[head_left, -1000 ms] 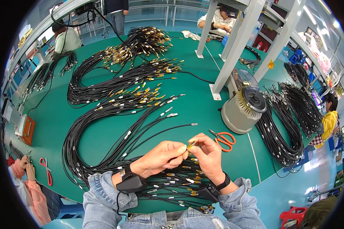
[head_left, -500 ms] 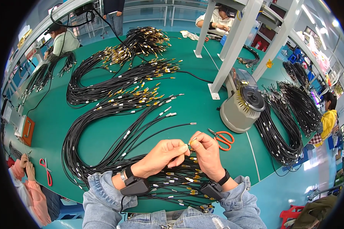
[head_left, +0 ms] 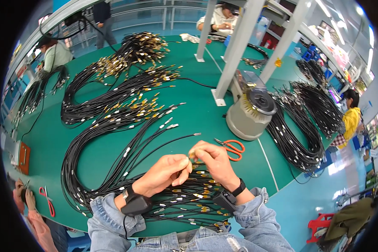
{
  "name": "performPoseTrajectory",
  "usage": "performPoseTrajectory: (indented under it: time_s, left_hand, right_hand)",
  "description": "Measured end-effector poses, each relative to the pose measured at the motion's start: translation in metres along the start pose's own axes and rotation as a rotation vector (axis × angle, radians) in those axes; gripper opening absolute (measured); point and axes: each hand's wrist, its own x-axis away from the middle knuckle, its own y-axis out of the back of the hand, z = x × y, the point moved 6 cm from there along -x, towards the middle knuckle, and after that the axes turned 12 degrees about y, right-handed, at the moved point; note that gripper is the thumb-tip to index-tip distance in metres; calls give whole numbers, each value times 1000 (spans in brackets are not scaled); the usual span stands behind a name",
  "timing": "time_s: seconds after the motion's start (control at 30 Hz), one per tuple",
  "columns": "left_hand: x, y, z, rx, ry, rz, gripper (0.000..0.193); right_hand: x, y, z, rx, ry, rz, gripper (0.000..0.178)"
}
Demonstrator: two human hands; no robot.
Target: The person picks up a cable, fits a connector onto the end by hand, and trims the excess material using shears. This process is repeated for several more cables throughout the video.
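hands [head_left: 214, 163] pinch perhaps a connector [head_left: 192, 155] over green tabletop [head_left: 201, 117], blue floor [head_left: 296, 216] beyond.

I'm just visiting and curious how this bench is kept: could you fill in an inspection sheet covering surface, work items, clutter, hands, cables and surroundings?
Surface: green tabletop, crossed by a pale line.
Job's things: small yellowish piece at the fingertips, too small to identify.
Clutter: orange-handled cutters, red-handled scissors, grey machine.
Hands: left hand and right hand meet, seemingly pinching the piece.
Cables: black bundles on both sides, more beneath the hands; many white and yellow ends.
Surroundings: metal posts, red stool, person in yellow, other people.
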Motion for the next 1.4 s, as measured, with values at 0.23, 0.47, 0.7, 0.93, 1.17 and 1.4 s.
performPoseTrajectory:
  time_s: [0.23, 0.47, 0.7, 0.93, 1.17, 1.4]
  left_hand:
    - [1, 1, -9, -1204, -421, -560, 23]
    - [24, 59, -42, -1578, -449, -1043, 28]
    - [25, 98, -35, -1649, -229, -1175, 24]
    - [25, 100, -35, -1579, -243, -1184, 19]
    - [1, 74, -32, -1570, -346, -1045, 20]
    - [-75, 66, -29, -1650, -386, -952, 23]
  right_hand:
    - [7, 120, 35, 332, 201, -656, 15]
    - [6, 168, 39, 234, 58, -809, 20]
    - [-11, 165, 30, 240, -51, -763, 20]
    - [-21, 153, 38, -443, 191, -611, 13]
    - [-25, 99, 16, -399, 94, -377, 10]
    - [-18, 66, 0, -378, -36, -313, 11]
